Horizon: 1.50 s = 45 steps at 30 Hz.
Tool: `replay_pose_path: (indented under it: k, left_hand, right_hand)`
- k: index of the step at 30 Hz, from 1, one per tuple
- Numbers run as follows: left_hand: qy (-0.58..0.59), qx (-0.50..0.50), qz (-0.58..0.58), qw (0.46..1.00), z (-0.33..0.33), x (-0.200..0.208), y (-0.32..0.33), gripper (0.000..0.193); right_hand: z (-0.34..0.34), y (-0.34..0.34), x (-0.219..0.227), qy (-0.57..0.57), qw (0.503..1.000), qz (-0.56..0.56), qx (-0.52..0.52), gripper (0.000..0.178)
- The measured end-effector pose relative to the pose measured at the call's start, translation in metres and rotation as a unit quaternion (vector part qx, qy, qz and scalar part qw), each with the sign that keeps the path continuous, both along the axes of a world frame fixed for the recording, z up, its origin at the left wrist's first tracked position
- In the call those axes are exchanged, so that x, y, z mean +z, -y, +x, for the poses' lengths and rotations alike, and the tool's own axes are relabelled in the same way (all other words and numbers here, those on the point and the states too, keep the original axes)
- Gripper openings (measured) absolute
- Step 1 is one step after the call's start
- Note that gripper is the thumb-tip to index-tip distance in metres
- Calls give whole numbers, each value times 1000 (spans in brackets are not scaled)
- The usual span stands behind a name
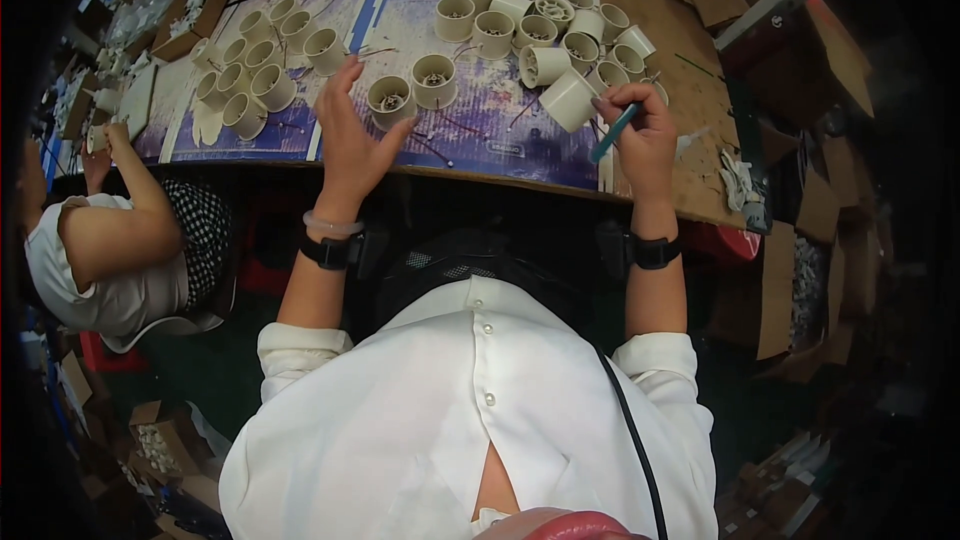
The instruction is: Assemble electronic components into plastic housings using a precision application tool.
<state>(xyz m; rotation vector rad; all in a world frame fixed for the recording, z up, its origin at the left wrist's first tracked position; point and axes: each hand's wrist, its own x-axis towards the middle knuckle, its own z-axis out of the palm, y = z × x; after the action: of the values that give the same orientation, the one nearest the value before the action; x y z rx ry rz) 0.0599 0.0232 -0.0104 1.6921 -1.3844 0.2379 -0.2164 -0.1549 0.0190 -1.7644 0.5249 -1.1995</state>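
My left hand [350, 135] is open, its thumb spread from the fingers, beside an upright cream plastic cup-shaped part [390, 102] with metal bits inside. A second upright cup [433, 80] of the same sort stands just to the right. In my closed right hand [645, 135] is a slim teal stick-like tool [615, 132], slanting down to the left; its exact kind cannot be made out. The fingertips of that hand meet the rim of a tilted cream cup [568, 100], and I cannot tell whether they grip it. Thin dark red wires [430, 147] lie near the table's front edge.
Clusters of cream cups stand at left [245, 70] and far right [535, 15] on the purple-printed table cover [370, 145]. A co-worker [120, 230] sits at the left. Cardboard boxes [790, 280] crowd the right side; a white crumpled glove-like cloth [737, 183] lies by the right corner.
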Motion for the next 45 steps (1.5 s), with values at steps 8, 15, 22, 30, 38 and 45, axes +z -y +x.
replay_pose_path:
  k: [8,15,22,30,38,45]
  left_hand:
    - [-286,-373,-16,883,-48,35,17,73]
    - [-424,-473,61,770,-58,30,22,67]
    - [-641,-464,23,612,-56,19,25,55]
    - [-760,-556,42,334,-36,-7,41,58]
    - [-734,-423,119,517,-53,10,37,57]
    - [-678,-358,94,635,-60,0,37,55]
  right_hand:
    - [16,-17,2,116,889,383,223,16]
    - [42,-33,-5,101,833,512,184,16]
    - [44,-22,-6,123,837,435,307,21]
    - [57,-39,9,90,977,73,181,19]
    - [61,-47,3,39,992,31,112,18]
    - [62,-53,0,-46,990,-131,28,14]
